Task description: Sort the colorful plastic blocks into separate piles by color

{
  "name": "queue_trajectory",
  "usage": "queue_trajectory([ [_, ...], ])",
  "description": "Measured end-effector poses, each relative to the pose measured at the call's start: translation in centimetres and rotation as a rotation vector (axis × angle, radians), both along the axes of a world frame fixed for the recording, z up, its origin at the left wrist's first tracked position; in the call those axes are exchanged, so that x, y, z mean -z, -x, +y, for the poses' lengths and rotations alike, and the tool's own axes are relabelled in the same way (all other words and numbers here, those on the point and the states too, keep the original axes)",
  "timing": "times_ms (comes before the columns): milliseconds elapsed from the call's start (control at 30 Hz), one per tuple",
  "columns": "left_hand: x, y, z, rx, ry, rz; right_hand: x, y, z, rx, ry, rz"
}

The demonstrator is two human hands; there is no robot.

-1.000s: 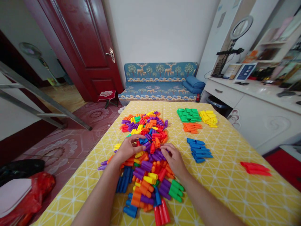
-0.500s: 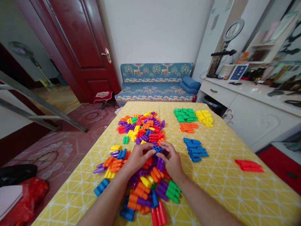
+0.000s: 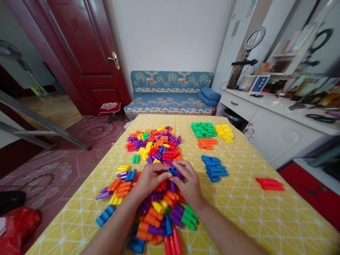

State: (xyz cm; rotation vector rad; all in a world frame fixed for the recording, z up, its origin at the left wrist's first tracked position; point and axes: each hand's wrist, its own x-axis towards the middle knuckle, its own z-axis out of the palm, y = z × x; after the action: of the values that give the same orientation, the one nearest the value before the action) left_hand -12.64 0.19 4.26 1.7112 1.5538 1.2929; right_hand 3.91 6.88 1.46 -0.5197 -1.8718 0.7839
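A small blue plastic building piece (image 3: 172, 171), made of joined tubes with open ends, is held above the loose heap. My left hand (image 3: 152, 179) pinches its left side between thumb and fingers. From the right, my right hand (image 3: 189, 182) grips the same piece with thumb and fingertips. Below and around both hands lies a mixed heap of orange pieces (image 3: 152, 216), purple pieces (image 3: 176, 216), green pieces (image 3: 190, 216) and red pieces (image 3: 173, 242). Part of this heap is hidden behind my hands and forearms.
Farther back is another mixed pile (image 3: 159, 141). On the right, pieces lie grouped by colour: green group (image 3: 203, 130), yellow group (image 3: 224, 133), orange group (image 3: 207, 143), blue group (image 3: 214, 168) and red group (image 3: 270, 184). A patterned sofa (image 3: 170, 97) stands beyond the table.
The whole view has shifted slightly, so the table and its pieces appear farther left. Both hands still hold the blue piece, which seems turned a little, with fewer tube openings showing.
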Motion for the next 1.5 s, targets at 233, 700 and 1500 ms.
queue_trajectory([
  [233,0.0,-0.4,0.0,0.086,-0.044,-0.019,0.6,0.1,-0.9,0.034,0.059,-0.013],
  [700,0.1,-0.7,-0.1,0.007,-0.034,-0.057,-0.7,-0.3,-0.3,0.136,-0.023,0.011],
  [1500,0.6,0.2,0.2,-0.037,-0.055,0.093,-1.2,-13.1,12.0,0.207,0.176,-0.434],
])
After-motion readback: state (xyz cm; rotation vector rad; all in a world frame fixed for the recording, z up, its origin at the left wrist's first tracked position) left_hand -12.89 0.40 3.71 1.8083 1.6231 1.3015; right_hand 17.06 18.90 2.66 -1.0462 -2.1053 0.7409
